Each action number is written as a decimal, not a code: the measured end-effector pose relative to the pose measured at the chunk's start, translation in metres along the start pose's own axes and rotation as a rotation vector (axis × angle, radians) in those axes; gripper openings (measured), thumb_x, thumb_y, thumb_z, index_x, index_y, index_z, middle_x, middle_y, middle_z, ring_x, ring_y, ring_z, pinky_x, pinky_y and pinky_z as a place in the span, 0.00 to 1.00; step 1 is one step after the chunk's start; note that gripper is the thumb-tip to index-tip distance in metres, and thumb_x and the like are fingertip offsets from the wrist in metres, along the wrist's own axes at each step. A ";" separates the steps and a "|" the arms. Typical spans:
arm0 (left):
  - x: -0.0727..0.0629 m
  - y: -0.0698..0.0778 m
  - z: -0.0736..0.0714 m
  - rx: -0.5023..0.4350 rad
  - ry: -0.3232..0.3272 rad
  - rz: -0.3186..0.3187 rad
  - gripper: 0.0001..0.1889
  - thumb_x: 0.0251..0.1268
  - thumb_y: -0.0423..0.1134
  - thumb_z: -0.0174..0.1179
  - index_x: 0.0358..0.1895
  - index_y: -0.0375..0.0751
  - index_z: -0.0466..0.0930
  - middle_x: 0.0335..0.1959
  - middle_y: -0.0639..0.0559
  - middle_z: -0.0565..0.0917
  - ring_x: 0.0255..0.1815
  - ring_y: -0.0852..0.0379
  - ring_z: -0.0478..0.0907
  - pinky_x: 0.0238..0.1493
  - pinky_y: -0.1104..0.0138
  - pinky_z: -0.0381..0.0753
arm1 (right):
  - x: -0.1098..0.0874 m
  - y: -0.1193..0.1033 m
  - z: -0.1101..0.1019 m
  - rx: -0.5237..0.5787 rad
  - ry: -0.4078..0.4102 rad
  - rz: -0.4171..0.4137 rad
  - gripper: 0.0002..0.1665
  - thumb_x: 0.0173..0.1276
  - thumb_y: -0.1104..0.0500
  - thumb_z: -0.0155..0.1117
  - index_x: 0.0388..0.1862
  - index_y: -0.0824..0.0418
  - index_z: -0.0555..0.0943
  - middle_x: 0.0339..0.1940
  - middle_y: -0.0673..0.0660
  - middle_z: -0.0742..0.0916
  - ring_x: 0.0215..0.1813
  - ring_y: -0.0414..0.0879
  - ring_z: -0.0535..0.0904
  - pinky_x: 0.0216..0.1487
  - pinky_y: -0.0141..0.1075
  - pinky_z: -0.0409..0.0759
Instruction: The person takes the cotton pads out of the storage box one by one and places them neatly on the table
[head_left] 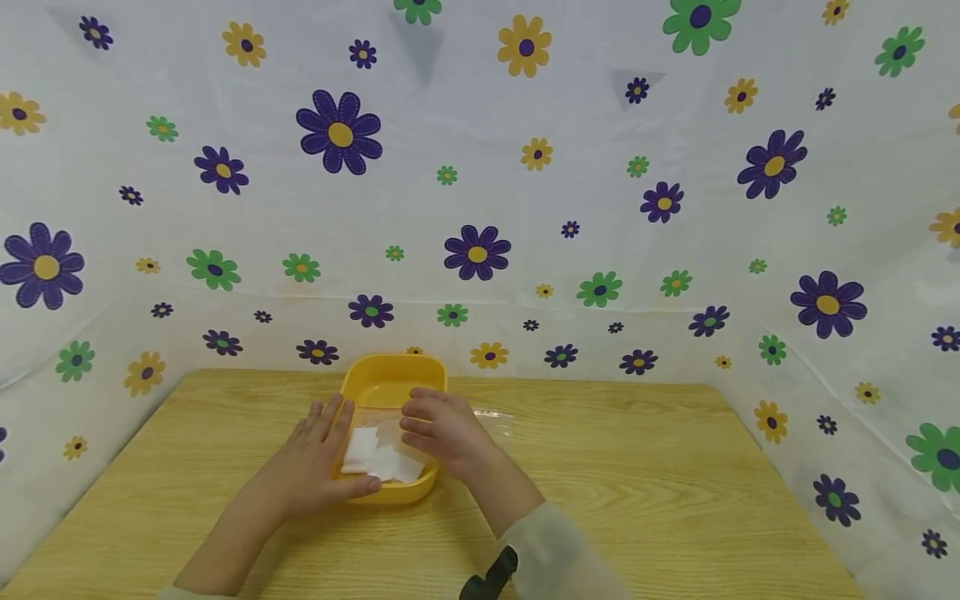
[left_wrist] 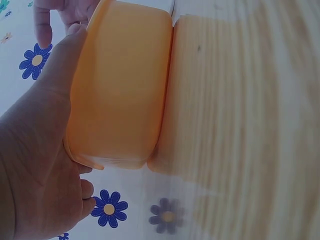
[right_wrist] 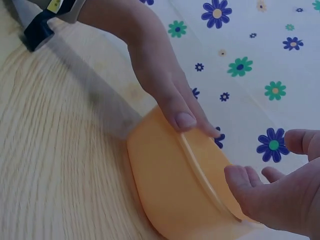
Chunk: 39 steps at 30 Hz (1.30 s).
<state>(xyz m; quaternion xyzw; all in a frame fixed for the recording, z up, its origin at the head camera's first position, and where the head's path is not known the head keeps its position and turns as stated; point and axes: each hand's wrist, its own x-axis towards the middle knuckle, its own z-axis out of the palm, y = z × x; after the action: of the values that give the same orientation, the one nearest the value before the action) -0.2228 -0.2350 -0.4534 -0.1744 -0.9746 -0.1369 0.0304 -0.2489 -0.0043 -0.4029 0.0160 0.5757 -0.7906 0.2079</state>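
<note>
A yellow plastic tub (head_left: 390, 385) stands on the wooden table, holding several white square pads (head_left: 378, 457). A clear plastic bag (head_left: 491, 418) lies over its right side. My left hand (head_left: 318, 454) rests flat against the tub's left wall (left_wrist: 120, 85) with straight fingers, its thumb on the near rim (right_wrist: 186, 120). My right hand (head_left: 438, 429) hovers over the tub's inside, fingers loosely bent down toward the pads. In the right wrist view the right hand (right_wrist: 272, 197) holds nothing and sits just above the tub's rim (right_wrist: 200, 170).
The table (head_left: 637, 483) is light wood. White cloth with a flower print (head_left: 480, 208) walls it in behind and at both sides. A black wrist mount (head_left: 491, 575) shows at the lower edge.
</note>
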 end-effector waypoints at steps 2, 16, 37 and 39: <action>0.000 -0.001 0.001 0.007 0.007 0.007 0.65 0.52 0.82 0.51 0.80 0.34 0.44 0.81 0.34 0.43 0.79 0.27 0.41 0.76 0.38 0.48 | 0.002 0.003 0.006 0.024 0.009 0.006 0.31 0.71 0.60 0.61 0.72 0.66 0.69 0.60 0.64 0.78 0.56 0.52 0.78 0.67 0.48 0.75; -0.001 -0.002 0.002 0.008 0.015 0.007 0.66 0.51 0.83 0.50 0.80 0.33 0.45 0.81 0.33 0.43 0.79 0.27 0.42 0.76 0.38 0.49 | 0.019 0.020 0.028 0.029 0.133 0.056 0.31 0.69 0.58 0.59 0.68 0.71 0.70 0.74 0.74 0.65 0.67 0.62 0.67 0.72 0.51 0.67; -0.002 -0.002 0.000 -0.013 0.010 0.004 0.66 0.50 0.83 0.51 0.80 0.33 0.45 0.81 0.34 0.44 0.79 0.27 0.41 0.75 0.38 0.49 | 0.036 0.031 0.035 0.061 0.279 0.140 0.24 0.66 0.60 0.63 0.59 0.67 0.75 0.37 0.58 0.75 0.35 0.45 0.71 0.41 0.33 0.81; -0.002 -0.002 0.000 -0.012 0.013 0.004 0.66 0.50 0.83 0.51 0.80 0.33 0.45 0.81 0.34 0.44 0.79 0.27 0.41 0.76 0.38 0.49 | 0.039 0.034 0.036 0.039 0.268 0.133 0.13 0.66 0.60 0.62 0.48 0.64 0.78 0.26 0.52 0.72 0.25 0.40 0.67 0.31 0.29 0.77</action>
<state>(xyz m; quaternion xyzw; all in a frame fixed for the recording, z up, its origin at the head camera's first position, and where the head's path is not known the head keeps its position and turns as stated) -0.2219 -0.2370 -0.4542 -0.1757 -0.9732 -0.1437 0.0360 -0.2647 -0.0576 -0.4317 0.1638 0.5804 -0.7770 0.1806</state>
